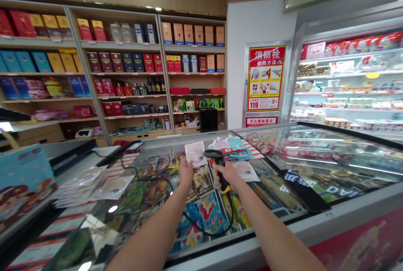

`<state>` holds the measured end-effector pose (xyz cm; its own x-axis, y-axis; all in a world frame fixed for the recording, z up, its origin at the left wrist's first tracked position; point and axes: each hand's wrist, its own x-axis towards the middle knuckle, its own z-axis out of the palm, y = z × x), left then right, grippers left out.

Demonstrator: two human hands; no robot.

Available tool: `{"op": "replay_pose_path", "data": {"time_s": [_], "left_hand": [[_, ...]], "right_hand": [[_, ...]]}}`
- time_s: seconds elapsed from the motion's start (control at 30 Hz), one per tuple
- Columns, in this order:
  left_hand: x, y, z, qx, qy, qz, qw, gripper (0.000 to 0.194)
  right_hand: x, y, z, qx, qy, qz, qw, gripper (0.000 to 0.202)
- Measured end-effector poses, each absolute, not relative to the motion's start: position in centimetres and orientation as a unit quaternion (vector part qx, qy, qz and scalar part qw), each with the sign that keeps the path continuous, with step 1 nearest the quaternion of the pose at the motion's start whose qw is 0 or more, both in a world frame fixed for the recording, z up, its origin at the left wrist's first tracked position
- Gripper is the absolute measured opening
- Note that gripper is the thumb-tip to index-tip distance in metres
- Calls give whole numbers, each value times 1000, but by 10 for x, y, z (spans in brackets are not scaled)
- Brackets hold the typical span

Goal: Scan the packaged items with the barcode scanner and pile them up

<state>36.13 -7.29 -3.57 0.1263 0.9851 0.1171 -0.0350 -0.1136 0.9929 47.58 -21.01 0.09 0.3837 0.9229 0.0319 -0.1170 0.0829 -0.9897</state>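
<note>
My left hand grips the lower edge of a flat white packet, its fingers closed on it. In my right hand is a black and yellow barcode scanner, held by its handle with the head towards the packet. From the handle a black cable loops across the glass. Just right of the scanner lies another white packet, and behind it a pile of light blue packets. On the left sits a stack of similar white packets, with one loose packet beside it.
Under my hands a glass-topped freezer holds colourful packaged goods. A black strip lies on the glass at the right. A blue printed box stands at the far left. Shelves of boxes line the back wall; a lit chiller stands right.
</note>
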Motion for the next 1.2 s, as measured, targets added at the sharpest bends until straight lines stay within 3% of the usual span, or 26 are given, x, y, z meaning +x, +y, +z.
{"op": "replay_pose_path", "data": {"time_s": [0.13,0.93,1.2], "left_hand": [[364,-75,-39,564,416,502,507,3],[366,-78,-42,615,434,459,471,9],[296,-64,-16,626,476,458,414,9]], "right_hand": [[474,-217,-12,-570,-408,423,574,30],[478,-221,-19,-589,-391,433,559,28],[425,-189,1,-544,-419,479,547,27]]}}
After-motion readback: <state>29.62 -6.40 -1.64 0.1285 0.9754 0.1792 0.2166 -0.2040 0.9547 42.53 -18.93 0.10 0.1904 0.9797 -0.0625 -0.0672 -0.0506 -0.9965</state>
